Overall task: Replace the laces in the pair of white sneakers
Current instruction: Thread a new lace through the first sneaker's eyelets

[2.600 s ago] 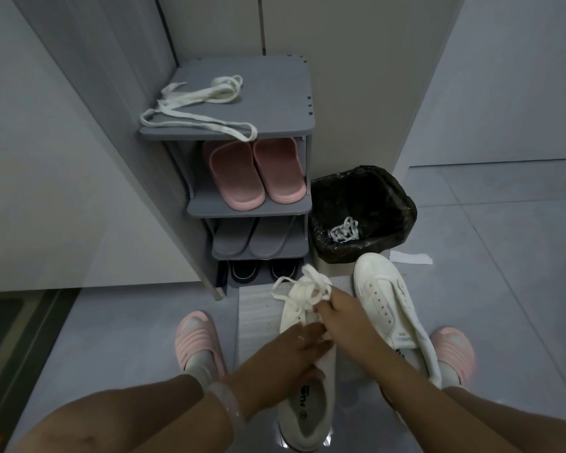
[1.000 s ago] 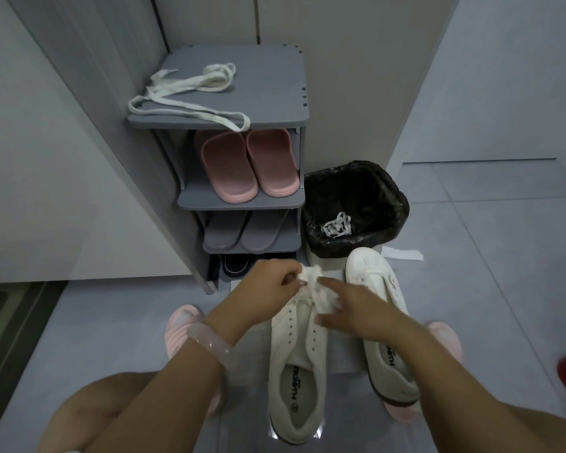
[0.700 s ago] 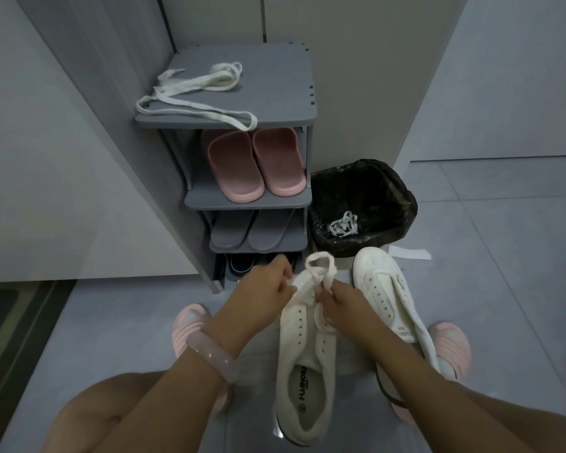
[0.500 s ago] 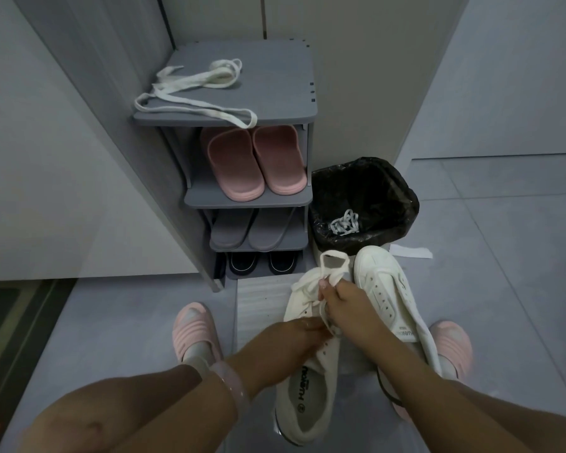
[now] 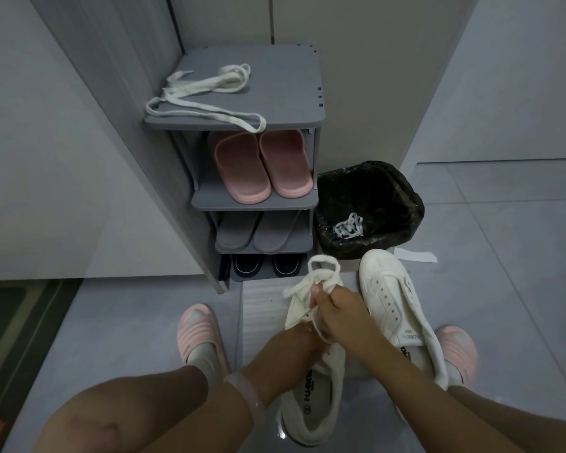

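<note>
Right hand [image 5: 335, 308] pinches looped white lace [image 5: 321, 273] over left sneaker [image 5: 311, 380]; left hand [image 5: 303, 343] on its upper, grip unclear. Unlaced right sneaker [image 5: 396, 302] at 3 o'clock, spare laces [image 5: 206, 93] on shoe rack [image 5: 275, 80] at 12.

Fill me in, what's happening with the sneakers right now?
A person crouches on the floor working a lace at the left sneaker. The right hand pinches the lace above the eyelets; the left hand is at the sneaker below it, its grip hidden. The right sneaker has no lace. Another lace lies on the rack, and a bunched one is in the bin.
</note>
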The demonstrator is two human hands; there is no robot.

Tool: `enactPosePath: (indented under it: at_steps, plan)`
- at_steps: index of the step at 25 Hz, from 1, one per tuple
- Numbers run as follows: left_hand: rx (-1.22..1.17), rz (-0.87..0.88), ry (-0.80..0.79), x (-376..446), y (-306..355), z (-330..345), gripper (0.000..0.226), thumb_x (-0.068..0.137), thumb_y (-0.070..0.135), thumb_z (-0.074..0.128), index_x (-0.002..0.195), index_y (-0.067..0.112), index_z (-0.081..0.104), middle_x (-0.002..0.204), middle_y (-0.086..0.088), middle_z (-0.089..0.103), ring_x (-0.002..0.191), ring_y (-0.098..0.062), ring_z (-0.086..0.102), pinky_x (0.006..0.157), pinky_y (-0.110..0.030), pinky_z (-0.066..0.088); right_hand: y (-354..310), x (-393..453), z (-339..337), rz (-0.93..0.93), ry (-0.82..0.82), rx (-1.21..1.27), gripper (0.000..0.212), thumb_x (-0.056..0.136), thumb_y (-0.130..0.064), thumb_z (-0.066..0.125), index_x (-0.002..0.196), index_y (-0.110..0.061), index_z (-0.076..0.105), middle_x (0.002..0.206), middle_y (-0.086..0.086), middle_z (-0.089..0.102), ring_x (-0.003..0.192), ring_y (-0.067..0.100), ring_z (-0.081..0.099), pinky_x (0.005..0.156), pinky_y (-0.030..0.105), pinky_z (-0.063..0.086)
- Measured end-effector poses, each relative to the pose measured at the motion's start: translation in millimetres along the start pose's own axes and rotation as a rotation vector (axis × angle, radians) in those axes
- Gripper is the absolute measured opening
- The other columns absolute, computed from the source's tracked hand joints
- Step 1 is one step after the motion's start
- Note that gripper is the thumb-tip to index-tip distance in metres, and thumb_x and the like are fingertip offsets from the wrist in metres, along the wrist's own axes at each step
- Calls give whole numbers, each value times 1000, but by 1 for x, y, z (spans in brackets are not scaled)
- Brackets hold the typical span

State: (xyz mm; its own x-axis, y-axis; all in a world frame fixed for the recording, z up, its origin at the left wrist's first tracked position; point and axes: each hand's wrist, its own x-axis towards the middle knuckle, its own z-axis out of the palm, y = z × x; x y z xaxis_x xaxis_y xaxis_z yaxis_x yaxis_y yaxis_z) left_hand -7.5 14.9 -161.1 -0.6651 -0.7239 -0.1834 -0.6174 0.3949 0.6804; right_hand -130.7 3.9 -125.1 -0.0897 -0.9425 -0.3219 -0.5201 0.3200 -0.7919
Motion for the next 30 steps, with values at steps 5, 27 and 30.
enactPosePath:
  at_steps: [5, 27, 30]
  plan:
    - [-237, -268, 394, 20, -4, -29, 24, 83, 16, 64, 107, 11, 62, 99, 3, 59, 84, -7, 52, 70, -7, 35, -23, 10, -38, -25, -10, 77, 29, 96, -23, 47, 71, -17, 60, 57, -7, 50, 55, 3, 47, 54, 17, 35]
    - [-804, -335, 281, 33, 53, -80, 31, 98, 24, 41, 80, 14, 64, 82, 0, 69, 86, -16, 66, 82, -33, 50, -4, -11, 1, -91, -51, -167, 21, 95, -25, 49, 105, -11, 61, 88, -1, 64, 78, 11, 59, 60, 10, 39]
    - [-665, -368, 350, 34, 42, -81, 34, 97, 30, 44, 82, 4, 59, 68, -4, 60, 63, -14, 56, 66, -30, 46, -19, -11, -11, -153, -39, 55, 25, 96, -21, 48, 76, -14, 63, 62, -9, 57, 56, -1, 53, 55, 11, 37]
